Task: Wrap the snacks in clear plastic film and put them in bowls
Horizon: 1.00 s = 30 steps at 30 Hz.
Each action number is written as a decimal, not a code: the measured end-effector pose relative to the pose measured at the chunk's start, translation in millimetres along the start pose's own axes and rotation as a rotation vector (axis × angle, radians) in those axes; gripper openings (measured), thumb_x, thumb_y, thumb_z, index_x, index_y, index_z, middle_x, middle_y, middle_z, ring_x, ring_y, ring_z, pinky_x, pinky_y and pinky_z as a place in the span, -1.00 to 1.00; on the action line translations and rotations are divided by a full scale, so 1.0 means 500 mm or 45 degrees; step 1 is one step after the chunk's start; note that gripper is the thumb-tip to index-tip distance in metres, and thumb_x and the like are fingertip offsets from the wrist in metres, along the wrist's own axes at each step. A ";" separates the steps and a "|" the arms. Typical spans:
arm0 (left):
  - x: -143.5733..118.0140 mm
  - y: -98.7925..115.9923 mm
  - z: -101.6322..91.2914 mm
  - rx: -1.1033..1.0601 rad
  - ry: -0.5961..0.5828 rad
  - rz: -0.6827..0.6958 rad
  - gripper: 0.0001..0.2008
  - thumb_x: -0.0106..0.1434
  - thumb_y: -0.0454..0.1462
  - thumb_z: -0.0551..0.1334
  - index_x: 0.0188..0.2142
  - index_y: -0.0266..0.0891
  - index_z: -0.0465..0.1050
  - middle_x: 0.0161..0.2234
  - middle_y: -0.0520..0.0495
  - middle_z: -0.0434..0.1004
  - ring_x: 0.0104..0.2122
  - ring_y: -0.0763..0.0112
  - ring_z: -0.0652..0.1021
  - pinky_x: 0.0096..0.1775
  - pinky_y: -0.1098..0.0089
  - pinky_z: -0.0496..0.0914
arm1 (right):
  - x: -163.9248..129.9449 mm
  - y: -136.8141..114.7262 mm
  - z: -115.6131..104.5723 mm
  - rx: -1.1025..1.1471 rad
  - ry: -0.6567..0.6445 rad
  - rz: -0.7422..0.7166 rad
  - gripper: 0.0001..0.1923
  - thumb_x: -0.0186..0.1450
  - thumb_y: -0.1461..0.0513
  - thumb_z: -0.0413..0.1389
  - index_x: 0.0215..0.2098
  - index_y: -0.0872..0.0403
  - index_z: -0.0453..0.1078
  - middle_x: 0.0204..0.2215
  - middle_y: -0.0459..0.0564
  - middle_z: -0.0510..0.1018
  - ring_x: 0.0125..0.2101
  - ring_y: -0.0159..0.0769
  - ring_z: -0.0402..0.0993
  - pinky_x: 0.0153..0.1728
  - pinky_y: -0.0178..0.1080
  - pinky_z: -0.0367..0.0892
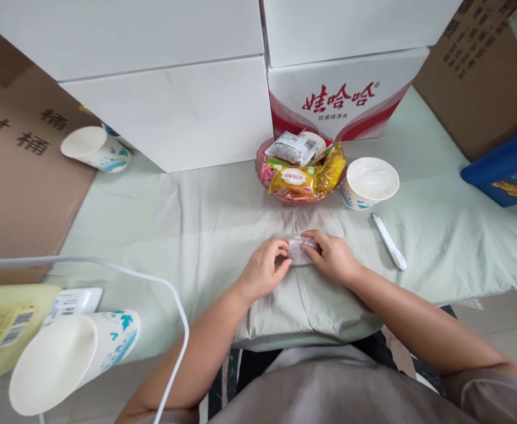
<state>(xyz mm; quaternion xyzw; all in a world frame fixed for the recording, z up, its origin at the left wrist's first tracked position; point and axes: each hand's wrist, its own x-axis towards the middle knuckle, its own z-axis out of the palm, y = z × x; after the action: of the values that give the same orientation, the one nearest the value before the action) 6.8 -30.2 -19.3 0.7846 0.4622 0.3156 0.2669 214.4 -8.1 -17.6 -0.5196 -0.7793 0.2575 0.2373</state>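
the left hand lay palm down on the pale green cloth, forearm coming in from the lower left, fingers curled and pinching the left end of a small clear wrapper. the wrapper sat on the cloth at the middle of the view, just in front of the person, between the two hands. the right hand mirrored the other, forearm slanting in from the lower right, fingertips closed on the wrapper's right end and thumb tucked under; what lay inside the wrapper was too small to tell.

at the far left a paper cup lay on its side against a brown carton. nearer, at the lower left, a second tipped cup lay close to the camera beside a yellow pack, with a white cable arching over them. the cloth between these and the left hand was bare. beyond the hands stood a pink bowl of snack packets, near but not touching them, backed by white boxes and a red-printed carton. to the bowl's right stood an upright cup, and a white pen-like stick lay just right of the right hand. open cloth ran on to a blue tray at the right edge.
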 end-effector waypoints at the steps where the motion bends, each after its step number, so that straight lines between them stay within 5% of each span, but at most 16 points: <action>1: 0.000 -0.001 0.003 0.005 0.008 0.009 -0.73 0.25 -0.36 0.19 -0.05 -0.19 0.27 -0.28 -0.03 0.50 -0.25 0.35 0.55 -0.15 0.26 0.46 | 0.004 -0.003 0.004 -0.044 -0.010 0.037 -0.68 0.32 0.17 0.08 0.02 0.09 0.38 -0.36 0.03 0.61 -0.45 -0.23 0.53 -0.38 -0.22 0.36; 6: 0.005 0.003 0.007 0.104 -0.009 0.158 -0.64 0.26 -0.43 0.14 0.04 -0.15 0.27 -0.24 -0.06 0.46 -0.15 0.28 0.49 -0.11 0.22 0.45 | 0.011 -0.006 0.014 -0.178 0.017 0.074 -0.63 0.31 0.17 0.10 0.07 0.10 0.35 -0.30 0.07 0.61 -0.36 -0.16 0.55 -0.32 -0.18 0.38; 11: 0.005 0.003 0.010 0.228 0.030 0.136 -0.57 0.24 -0.43 0.17 0.09 -0.17 0.25 -0.23 -0.07 0.41 -0.17 0.26 0.44 -0.11 0.20 0.44 | 0.006 0.000 0.022 -0.232 0.099 0.022 -0.66 0.33 0.16 0.07 0.05 0.06 0.35 -0.16 0.08 0.59 -0.27 -0.17 0.54 -0.29 -0.19 0.39; 18: 0.009 0.008 0.011 0.552 -0.127 0.104 -0.66 0.29 -0.32 0.16 0.07 -0.22 0.42 -0.01 -0.21 0.36 -0.06 0.13 0.36 -0.01 0.08 0.37 | 0.011 0.010 0.000 -0.511 0.135 0.147 -0.66 0.37 0.15 -0.01 0.07 0.07 0.36 -0.08 0.12 0.50 -0.30 -0.17 0.49 -0.35 -0.20 0.37; 23: 0.009 0.003 0.012 0.541 -0.132 0.079 -0.64 0.30 -0.31 0.15 0.09 -0.22 0.40 0.00 -0.20 0.36 -0.05 0.13 0.35 0.01 0.08 0.36 | -0.002 0.031 -0.024 -0.579 0.362 -0.094 -0.71 0.35 0.23 0.02 -0.01 0.11 0.43 0.03 0.21 0.41 0.02 -0.02 0.31 0.02 -0.02 0.26; 26: 0.009 -0.003 0.012 0.516 -0.118 0.083 -0.64 0.29 -0.32 0.16 0.08 -0.22 0.40 0.00 -0.19 0.37 -0.05 0.14 0.36 0.01 0.09 0.36 | -0.008 0.033 -0.014 -0.540 0.262 -0.316 -0.73 0.39 0.26 -0.03 -0.06 0.07 0.47 0.02 0.13 0.47 0.07 -0.08 0.29 0.09 -0.03 0.21; 30: 0.008 -0.007 0.009 0.488 -0.107 0.105 -0.67 0.31 -0.32 0.15 0.05 -0.22 0.42 -0.01 -0.18 0.37 -0.04 0.16 0.35 0.04 0.10 0.35 | -0.001 0.034 0.008 -0.542 0.043 -0.295 -0.54 0.38 0.10 0.02 0.15 0.19 0.34 0.17 0.22 0.37 0.20 -0.01 0.20 0.16 0.01 0.18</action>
<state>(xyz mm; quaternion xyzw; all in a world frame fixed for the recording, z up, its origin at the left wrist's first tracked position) 9.8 -25.6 -23.7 0.8517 0.4698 0.1993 0.1187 223.6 -3.8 -31.7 -0.4691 -0.8664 0.0499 0.1635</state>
